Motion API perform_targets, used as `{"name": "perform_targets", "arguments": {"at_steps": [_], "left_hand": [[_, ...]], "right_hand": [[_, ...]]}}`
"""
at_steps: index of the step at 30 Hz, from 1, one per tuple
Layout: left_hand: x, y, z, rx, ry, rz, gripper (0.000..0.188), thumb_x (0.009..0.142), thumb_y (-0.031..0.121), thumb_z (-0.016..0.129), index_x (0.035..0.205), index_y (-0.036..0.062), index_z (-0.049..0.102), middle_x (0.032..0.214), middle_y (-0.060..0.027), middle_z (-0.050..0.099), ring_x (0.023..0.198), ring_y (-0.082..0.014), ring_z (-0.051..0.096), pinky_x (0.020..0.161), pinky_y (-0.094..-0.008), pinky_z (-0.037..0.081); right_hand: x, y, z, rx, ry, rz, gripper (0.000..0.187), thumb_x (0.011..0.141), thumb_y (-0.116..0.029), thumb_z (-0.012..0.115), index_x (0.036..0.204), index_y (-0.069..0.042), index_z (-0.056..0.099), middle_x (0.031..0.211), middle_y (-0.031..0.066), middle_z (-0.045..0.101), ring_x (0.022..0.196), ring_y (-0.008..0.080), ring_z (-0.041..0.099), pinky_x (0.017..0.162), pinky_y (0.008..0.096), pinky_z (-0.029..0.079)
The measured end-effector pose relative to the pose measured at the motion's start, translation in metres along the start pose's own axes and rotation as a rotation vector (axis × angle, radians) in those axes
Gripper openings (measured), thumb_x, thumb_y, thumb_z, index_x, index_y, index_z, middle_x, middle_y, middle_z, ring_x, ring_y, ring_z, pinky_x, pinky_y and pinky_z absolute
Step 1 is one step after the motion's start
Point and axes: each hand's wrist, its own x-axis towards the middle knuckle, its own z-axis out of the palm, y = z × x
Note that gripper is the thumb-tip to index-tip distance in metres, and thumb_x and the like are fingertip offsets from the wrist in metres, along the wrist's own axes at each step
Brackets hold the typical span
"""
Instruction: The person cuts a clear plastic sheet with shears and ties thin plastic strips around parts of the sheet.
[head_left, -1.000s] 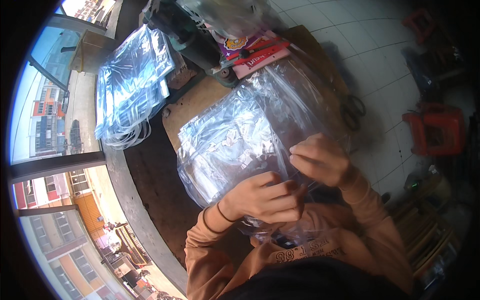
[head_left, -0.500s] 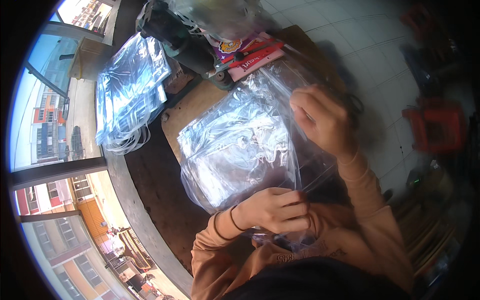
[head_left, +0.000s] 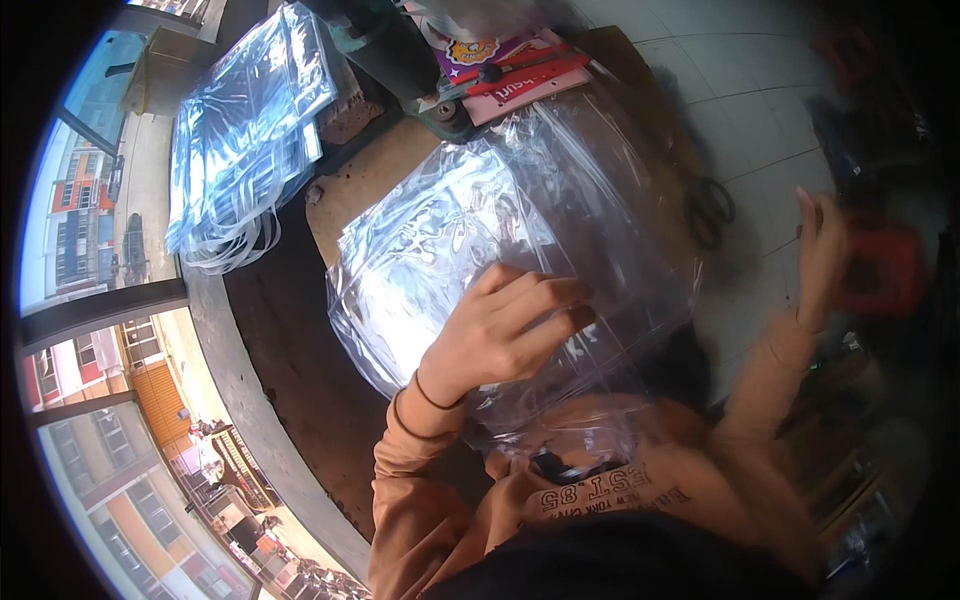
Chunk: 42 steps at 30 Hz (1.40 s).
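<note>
A stack of clear, glossy plastic bags or sheets lies in front of me, its loose film spreading right and down toward my lap. My left hand is over the near part of the stack. Its fingers are bent and closed, with the thumb and fingertips hidden, so whatever they hold is out of sight. My right hand is far out to the right, away from the plastic and over the floor. It is blurred, its fingers stretched out and nothing visible in them.
Beyond the stack stands a dark green machine, beside pink and purple printed sheets with a red-handled tool. More clear bags with white straps lie at left. Black scissor handles show at right, before a red stool-like object.
My right hand has left the plastic and swung far out to the right, its fingers straightening. My left hand has moved up over the stack. The loose film now spreads wider to the right.
</note>
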Motion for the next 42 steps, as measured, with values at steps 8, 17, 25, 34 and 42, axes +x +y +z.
{"name": "perform_targets", "arguments": {"at_steps": [8, 17, 25, 34, 42], "left_hand": [[0.005, -0.045, 0.018, -0.139, -0.174, -0.112, 0.015, 0.07, 0.018, 0.073, 0.081, 0.0109, 0.065, 0.082, 0.001, 0.06, 0.084, -0.0177, 0.056, 0.072, -0.0307, 0.036], [0.012, -0.045, 0.028, -0.24, -0.109, -0.161, 0.015, 0.067, 0.015, 0.075, 0.08, 0.0105, 0.067, 0.079, 0.0006, 0.058, 0.081, -0.019, 0.052, 0.072, -0.0321, 0.037], [0.011, -0.049, 0.03, -0.263, -0.083, -0.234, 0.019, 0.064, 0.013, 0.077, 0.079, 0.008, 0.067, 0.078, -0.0011, 0.054, 0.076, -0.0209, 0.049, 0.072, -0.0327, 0.038], [0.005, -0.051, 0.035, -0.174, -0.113, -0.24, 0.021, 0.068, 0.013, 0.074, 0.087, 0.0094, 0.066, 0.09, -0.0026, 0.055, 0.087, -0.0231, 0.051, 0.079, -0.0355, 0.037], [-0.016, 0.066, 0.064, -0.104, -0.08, -0.386, 0.047, 0.069, 0.018, 0.076, 0.109, 0.0047, 0.055, 0.1, -0.0119, 0.051, 0.084, -0.0238, 0.052, 0.068, -0.0344, 0.041]], "right_hand": [[-0.106, -0.098, -0.032, 0.95, -0.763, 0.049, 0.017, 0.081, -0.005, 0.066, 0.096, 0.003, 0.061, 0.093, 0.0119, 0.061, 0.077, 0.0178, 0.06, 0.064, 0.0263, 0.048], [-0.118, -0.1, -0.015, 0.914, -0.763, 0.114, 0.009, 0.082, 0.001, 0.062, 0.091, 0.002, 0.061, 0.083, 0.0091, 0.063, 0.072, 0.0143, 0.062, 0.06, 0.0242, 0.049], [-0.12, -0.098, -0.009, 0.958, -0.856, 0.293, 0.006, 0.084, -0.001, 0.063, 0.086, 0.001, 0.058, 0.076, 0.0033, 0.061, 0.068, 0.0063, 0.057, 0.059, 0.0199, 0.046], [-0.1, -0.083, -0.018, 1.127, -1.203, 0.554, 0.008, 0.084, 0.001, 0.062, 0.091, 0.003, 0.059, 0.081, 0.0002, 0.059, 0.072, 0.0017, 0.053, 0.06, 0.0165, 0.043], [-0.109, -0.078, -0.014, 1.186, -1.13, 0.497, 0.006, 0.082, 0.005, 0.061, 0.085, 0.001, 0.057, 0.081, 0.0002, 0.057, 0.073, 0.003, 0.055, 0.061, 0.0161, 0.044]]}}
